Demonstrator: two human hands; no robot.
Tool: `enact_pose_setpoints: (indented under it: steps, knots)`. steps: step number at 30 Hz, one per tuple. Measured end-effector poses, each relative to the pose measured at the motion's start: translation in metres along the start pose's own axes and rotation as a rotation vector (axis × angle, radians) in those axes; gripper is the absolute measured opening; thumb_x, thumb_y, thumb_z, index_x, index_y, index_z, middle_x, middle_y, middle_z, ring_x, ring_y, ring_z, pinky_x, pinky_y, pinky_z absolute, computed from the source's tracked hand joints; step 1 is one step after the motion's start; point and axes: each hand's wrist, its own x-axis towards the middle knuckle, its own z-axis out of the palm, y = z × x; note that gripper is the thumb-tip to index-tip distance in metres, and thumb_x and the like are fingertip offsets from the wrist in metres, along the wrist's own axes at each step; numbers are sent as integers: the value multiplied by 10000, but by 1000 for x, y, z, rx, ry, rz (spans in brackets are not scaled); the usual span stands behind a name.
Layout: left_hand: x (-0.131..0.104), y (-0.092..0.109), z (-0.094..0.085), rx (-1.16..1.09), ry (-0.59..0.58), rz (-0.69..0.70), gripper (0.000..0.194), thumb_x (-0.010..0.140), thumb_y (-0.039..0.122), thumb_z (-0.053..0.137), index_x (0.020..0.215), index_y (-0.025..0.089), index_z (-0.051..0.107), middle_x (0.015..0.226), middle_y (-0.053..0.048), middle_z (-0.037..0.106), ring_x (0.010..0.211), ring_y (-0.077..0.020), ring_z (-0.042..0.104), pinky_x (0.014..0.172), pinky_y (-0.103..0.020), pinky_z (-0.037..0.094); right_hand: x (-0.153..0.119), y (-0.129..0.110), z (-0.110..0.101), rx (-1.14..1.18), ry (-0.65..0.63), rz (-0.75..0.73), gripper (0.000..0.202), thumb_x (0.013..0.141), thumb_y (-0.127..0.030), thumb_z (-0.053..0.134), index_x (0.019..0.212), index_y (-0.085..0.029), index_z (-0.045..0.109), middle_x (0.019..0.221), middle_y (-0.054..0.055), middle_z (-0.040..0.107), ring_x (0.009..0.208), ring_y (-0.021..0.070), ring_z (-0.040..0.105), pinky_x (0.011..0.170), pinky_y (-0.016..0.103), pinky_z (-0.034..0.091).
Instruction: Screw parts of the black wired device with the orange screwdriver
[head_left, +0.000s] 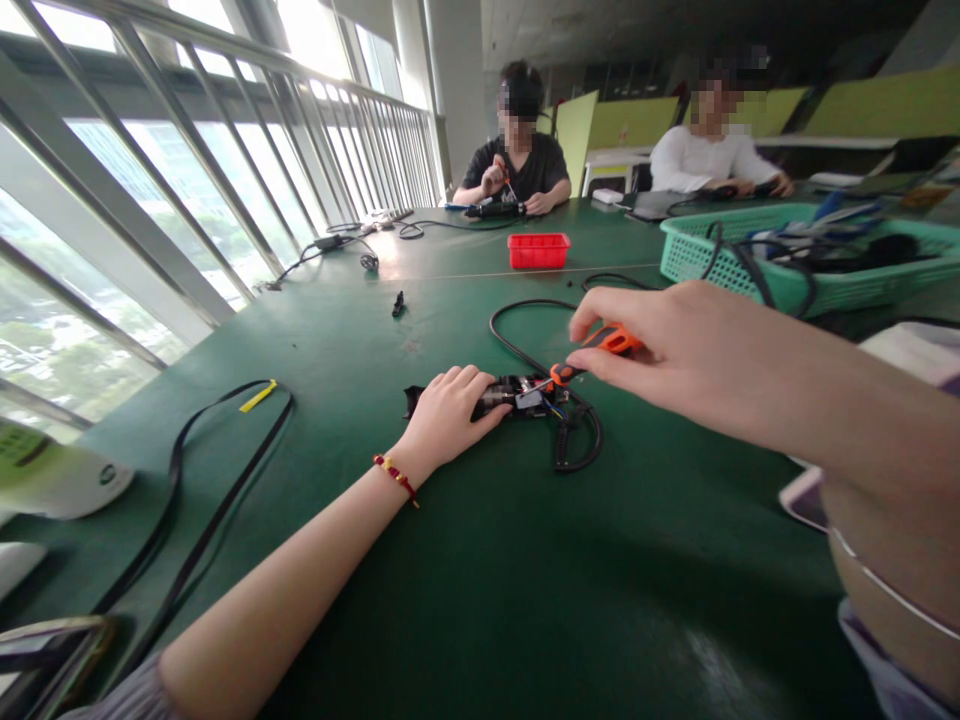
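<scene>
A long black corded device lies on the green table, its inner parts and a few thin coloured wires exposed at the right end. My left hand is closed over its left part and holds it against the tabletop. In my right hand is a screwdriver with an orange and black handle, gripped between thumb and fingers. Its shaft slants down to the left, and the tip reaches the exposed parts near my left thumb. Whether the tip sits in a screw is too small to tell. A black cord curves behind the device.
A small black part and a red bin lie beyond my hands. To the right stands a green basket of cables. A black strap lies left. Two people sit across the table, one holding a tool. A metal railing runs along the left.
</scene>
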Motion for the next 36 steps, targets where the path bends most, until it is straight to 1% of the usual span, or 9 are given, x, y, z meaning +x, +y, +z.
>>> enact_pose_setpoints:
  steps: [5,11,17,21,24,29,31,34,36]
  knots:
    - [-1,0,-1,0,-1,-1,321,878,441,429,1008,175,553,927,-58,586,875,-214,525,763,-337,419,1,-5,-1,-56,-34,28,245,873,-385,433,842,-206,598,502,-18,501,438,111,436,479,245,256]
    - [-1,0,-1,4,15,-2,324,877,454,426,999,181,550,929,-58,587,871,-213,531,745,-334,421,-5,-7,-2,-5,-95,-154,147,832,-257,491,953,-239,572,786,-12,630,627,121,544,554,235,316]
    - [-3,1,-3,8,17,0,323,882,452,413,992,182,553,927,-56,581,870,-207,529,742,-332,422,-5,-21,-6,-1,-151,-11,245,854,-400,450,796,-227,613,596,-17,579,510,108,490,479,226,267]
    - [-5,3,-7,16,19,-1,326,886,441,401,984,173,559,923,-62,581,866,-208,526,748,-338,422,-8,-30,-2,50,-125,-49,262,842,-386,438,767,-219,626,573,-14,577,486,101,468,484,225,269]
    - [-6,4,-8,17,14,5,339,890,439,396,998,165,562,921,-66,588,870,-210,527,754,-338,421,-21,-41,18,140,-123,-155,252,810,-413,475,783,-221,637,608,-15,603,532,104,501,523,230,295]
    - [-10,6,-7,52,40,21,352,896,428,397,1062,158,549,956,-68,599,894,-210,536,780,-332,414,-62,-67,80,59,-124,-318,196,809,-313,475,809,-172,613,779,48,636,645,142,544,610,283,315]
    - [-12,6,-7,58,47,33,348,896,414,400,1078,154,543,965,-71,600,897,-207,539,786,-328,412,-75,-75,100,119,-122,-286,192,816,-304,468,876,-181,602,826,38,631,647,133,528,611,280,313]
    - [-14,7,-6,73,47,40,332,895,399,404,1076,155,540,961,-67,603,896,-204,545,782,-318,408,-81,-80,114,195,-85,-266,219,824,-335,459,941,-198,582,873,21,622,664,130,511,637,279,326]
    - [-14,7,-7,85,48,40,326,896,397,403,1069,155,537,954,-65,607,899,-206,549,780,-318,404,-78,-81,116,217,-91,-319,214,814,-335,468,932,-192,575,854,18,615,660,127,501,637,277,324]
